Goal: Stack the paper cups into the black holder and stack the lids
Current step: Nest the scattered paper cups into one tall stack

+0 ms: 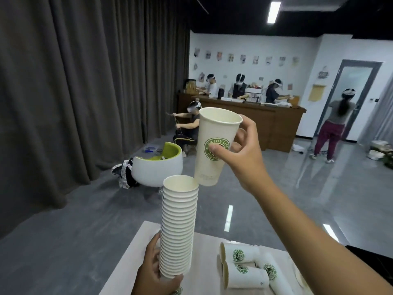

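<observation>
On the white tabletop (131,260) the left hand (153,271) grips the foot of a tall, near-upright stack of nested cups (177,226), mouth up. The right hand (240,150) pinches a single cup (214,145) at mid-wall, held upright, its base just right of and touching the stack's rim. It likely needs shifting left, then lowering. Loose cups (244,269) lie on their sides nearby.

Your only view comes from the camera on your head, looking forward and slightly down. It sits close above the white table (136,252), whose near edge is cut off at the bottom, and faces past it toward the far room.
</observation>
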A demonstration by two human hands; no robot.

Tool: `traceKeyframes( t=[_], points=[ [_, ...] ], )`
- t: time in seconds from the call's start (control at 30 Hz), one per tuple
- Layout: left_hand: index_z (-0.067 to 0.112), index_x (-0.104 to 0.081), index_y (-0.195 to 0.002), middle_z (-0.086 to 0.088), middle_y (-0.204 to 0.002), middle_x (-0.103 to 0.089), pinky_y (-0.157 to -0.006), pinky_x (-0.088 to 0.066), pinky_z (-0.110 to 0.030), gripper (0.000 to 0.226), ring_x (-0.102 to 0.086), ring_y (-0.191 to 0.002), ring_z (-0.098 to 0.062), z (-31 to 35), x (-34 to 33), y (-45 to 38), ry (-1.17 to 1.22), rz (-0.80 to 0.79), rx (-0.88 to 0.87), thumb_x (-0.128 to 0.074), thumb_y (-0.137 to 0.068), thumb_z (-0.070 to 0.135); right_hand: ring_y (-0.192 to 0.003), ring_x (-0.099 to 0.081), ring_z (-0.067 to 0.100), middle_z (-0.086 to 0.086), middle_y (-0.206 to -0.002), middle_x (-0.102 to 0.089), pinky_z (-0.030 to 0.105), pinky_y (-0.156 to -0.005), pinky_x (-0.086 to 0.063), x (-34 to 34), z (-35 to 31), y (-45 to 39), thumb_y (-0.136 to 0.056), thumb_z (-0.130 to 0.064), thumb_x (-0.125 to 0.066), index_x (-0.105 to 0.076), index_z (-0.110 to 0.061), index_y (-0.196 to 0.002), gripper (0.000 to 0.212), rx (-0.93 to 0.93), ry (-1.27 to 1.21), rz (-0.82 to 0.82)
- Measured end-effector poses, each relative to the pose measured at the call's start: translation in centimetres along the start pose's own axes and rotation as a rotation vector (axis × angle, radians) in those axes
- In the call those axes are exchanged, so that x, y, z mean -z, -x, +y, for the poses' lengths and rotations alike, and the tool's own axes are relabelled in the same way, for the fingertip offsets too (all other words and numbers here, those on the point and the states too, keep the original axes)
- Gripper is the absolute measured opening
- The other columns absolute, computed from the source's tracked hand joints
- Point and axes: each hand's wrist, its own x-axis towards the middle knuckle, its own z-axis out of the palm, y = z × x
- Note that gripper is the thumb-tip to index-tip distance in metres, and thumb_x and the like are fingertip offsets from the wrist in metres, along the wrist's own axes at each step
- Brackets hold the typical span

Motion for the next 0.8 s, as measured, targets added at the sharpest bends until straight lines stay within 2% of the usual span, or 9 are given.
traceKeyframes(
  t=[0.03, 0.1, 0.2, 0.27, 0.4, 0.53, 0.63, 0.7, 0.8],
  points=[
    [0.057, -0.068, -0.112, 0.007, -0.106, -0.078, -0.072, -0.057, -0.011, 0.081, -0.074, -0.094, -0.008, -0.2, -0.5, 0.5, 0.001, 0.008, -0.026, -0.086, -0.068, -0.009, -0.122, -0.065, 0.022, -0.007, -0.138, -0.059, 0.049, -0.093, -0.060, 0.2, -0.7, 0.2, -0.065, -0.033, -0.093, -0.042, -0.036, -0.140, 0.091, 0.011, -0.016, 0.009],
    [0.051, -0.061, -0.124, 0.000, -0.115, -0.075, -0.072, -0.056, -0.011, 0.094, -0.074, -0.093, -0.002, -0.3, -1.7, 1.4, -0.039, -0.080, -0.058, -0.087, -0.060, -0.012, -0.119, -0.067, 0.022, -0.005, -0.137, -0.060, 0.049, -0.092, -0.061, 0.6, -1.9, 0.7, -0.065, -0.031, -0.093, -0.042, -0.035, -0.141, 0.092, 0.024, -0.064, 0.018],
    [0.045, -0.055, -0.133, 0.002, -0.117, -0.074, -0.073, -0.057, -0.013, 0.103, -0.076, -0.094, -0.006, 0.0, -2.3, 2.3, -0.025, -0.138, -0.039, -0.089, -0.040, 0.016, -0.115, -0.069, 0.025, 0.001, -0.138, -0.061, 0.052, -0.093, -0.060, 1.1, -2.7, 1.2, -0.065, -0.027, -0.093, -0.039, -0.036, -0.144, 0.096, 0.016, -0.125, 0.002],
    [0.045, -0.051, -0.138, 0.001, -0.120, -0.074, -0.076, -0.057, -0.014, 0.109, -0.076, -0.099, -0.009, -0.1, -2.6, 2.6, -0.040, -0.180, -0.061, -0.090, -0.038, 0.022, -0.116, -0.069, 0.027, 0.004, -0.139, -0.060, 0.052, -0.095, -0.059, 1.2, -2.9, 1.7, -0.067, -0.025, -0.093, -0.037, -0.039, -0.146, 0.098, 0.002, -0.129, -0.025],
    [0.046, -0.048, -0.142, 0.011, -0.117, -0.074, -0.084, -0.060, -0.020, 0.112, -0.075, -0.104, -0.011, -0.3, -3.1, 3.4, -0.063, -0.179, -0.107, -0.091, -0.044, 0.010, -0.112, -0.070, 0.018, 0.001, -0.132, -0.062, 0.043, -0.092, -0.061, 1.3, -2.6, 3.1, -0.076, -0.008, -0.089, -0.038, -0.038, -0.146, 0.092, -0.017, -0.092, -0.080],
    [0.046, -0.056, -0.134, 0.004, -0.119, -0.074, -0.078, -0.060, -0.019, 0.097, -0.076, -0.099, -0.009, 0.6, -3.6, 3.6, 0.024, -0.130, -0.086, -0.088, -0.063, -0.012, -0.116, -0.061, -0.003, -0.023, -0.130, -0.057, 0.023, -0.089, -0.056, 0.9, -2.1, 4.6, -0.077, -0.019, -0.090, -0.037, -0.040, -0.146, 0.090, -0.020, 0.031, -0.143],
    [0.048, -0.055, -0.131, 0.003, -0.120, -0.071, -0.072, -0.059, -0.017, 0.103, -0.075, -0.097, -0.004, 1.1, -3.5, 3.7, 0.041, -0.109, -0.064, -0.088, -0.059, -0.019, -0.115, -0.063, 0.003, -0.024, -0.131, -0.055, 0.024, -0.084, -0.057, 0.6, -1.0, 5.8, -0.078, -0.024, -0.090, -0.038, -0.047, -0.143, 0.087, -0.051, 0.067, -0.197],
    [0.048, -0.052, -0.133, 0.005, -0.121, -0.069, -0.076, -0.060, -0.020, 0.110, -0.075, -0.099, -0.006, 1.7, -3.4, 3.9, 0.017, -0.120, -0.076, -0.093, -0.047, -0.009, -0.114, -0.064, 0.009, -0.018, -0.134, -0.054, 0.026, -0.083, -0.058, 0.5, -0.1, 6.7, -0.080, -0.029, -0.089, -0.035, -0.049, -0.146, 0.088, -0.090, 0.073, -0.230],
    [0.046, -0.057, -0.124, 0.000, -0.116, -0.069, -0.089, -0.057, -0.036, 0.099, -0.074, -0.098, -0.017, 1.9, -2.7, 4.2, 0.068, -0.105, -0.059, -0.084, -0.031, 0.027, -0.115, -0.063, 0.012, -0.016, -0.136, -0.055, 0.030, -0.087, -0.058, 0.5, 1.1, 7.7, -0.084, -0.035, -0.084, -0.037, -0.054, -0.145, 0.079, -0.107, 0.103, -0.264]
  ],
)
